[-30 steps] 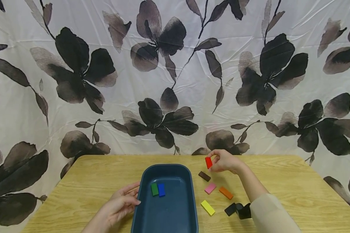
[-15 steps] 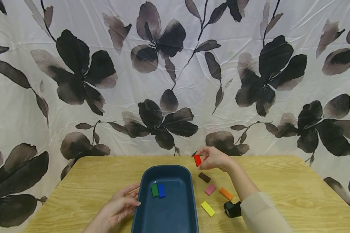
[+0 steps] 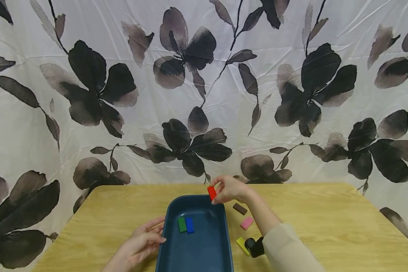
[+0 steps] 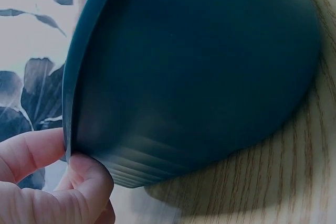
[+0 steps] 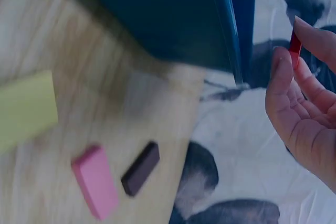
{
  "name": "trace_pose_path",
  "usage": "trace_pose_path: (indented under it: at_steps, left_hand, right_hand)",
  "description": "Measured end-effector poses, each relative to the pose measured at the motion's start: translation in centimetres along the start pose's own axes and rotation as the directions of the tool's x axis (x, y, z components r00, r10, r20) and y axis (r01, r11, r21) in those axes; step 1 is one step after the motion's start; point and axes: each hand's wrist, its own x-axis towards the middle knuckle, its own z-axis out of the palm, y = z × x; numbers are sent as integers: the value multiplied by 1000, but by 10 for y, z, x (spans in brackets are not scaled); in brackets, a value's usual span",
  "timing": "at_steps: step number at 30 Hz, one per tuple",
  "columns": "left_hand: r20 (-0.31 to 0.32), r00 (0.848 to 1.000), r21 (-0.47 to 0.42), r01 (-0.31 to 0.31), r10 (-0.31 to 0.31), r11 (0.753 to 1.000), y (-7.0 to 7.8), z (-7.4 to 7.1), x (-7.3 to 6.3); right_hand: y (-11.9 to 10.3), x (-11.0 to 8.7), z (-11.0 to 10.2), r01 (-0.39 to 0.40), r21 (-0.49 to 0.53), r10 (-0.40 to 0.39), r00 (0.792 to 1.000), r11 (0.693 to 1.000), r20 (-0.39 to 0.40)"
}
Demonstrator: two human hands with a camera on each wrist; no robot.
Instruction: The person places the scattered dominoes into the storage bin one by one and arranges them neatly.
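My right hand [image 3: 229, 190] pinches a red rectangular block [image 3: 212, 193] between thumb and fingers, over the far right corner of a dark blue tray [image 3: 197, 251]. In the right wrist view the red block [image 5: 295, 48] stands edge-on between the fingertips, beside the tray's wall [image 5: 173, 14]. With thumb and fingers my left hand [image 3: 141, 241] grips the tray's left rim; the left wrist view shows that hand [image 4: 58, 182] pinching the rim [image 4: 79, 72]. Inside the tray a green block [image 3: 181, 224] and a blue block [image 3: 189, 225] lie side by side.
Right of the tray on the wooden table [image 3: 312, 219] lie a dark brown block [image 3: 240, 208], a pink block [image 3: 247, 223] and a yellow block [image 3: 241, 243], partly covered by the black wrist camera [image 3: 255, 247]. A floral cloth [image 3: 258, 132] hangs behind the table.
My right hand has carried the red block leftward, from above the table beyond the brown block to the tray's far right corner. Its forearm now covers the orange and black blocks. My left hand keeps its grip.
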Motion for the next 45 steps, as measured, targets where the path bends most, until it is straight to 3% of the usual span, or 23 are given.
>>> trace_pose_path:
  at_steps: [4,13,25,38,45]
  left_hand:
    - [3,1000,-41,-5,5,999,-3,0,2]
    - [-13,999,-21,-33,33,999,0,-1,2]
    - [-10,999,-13,-46,46,999,-1,1,1]
    - [-21,999,-27,-49,49,998,-5,2,0]
    - [-30,999,-49,-34,33,998,-4,2,0]
  right_hand:
    - [-5,4,11,-2,-5,3,1000,1000,23]
    - [-21,11,26,15,31,-16,999,999,46]
    - [-21,16,52,-39,200,19,995,979,100]
    - [2,15,71,-105,160,94,993,981,76]
    - [5,15,76,-205,15,204,977,979,61]
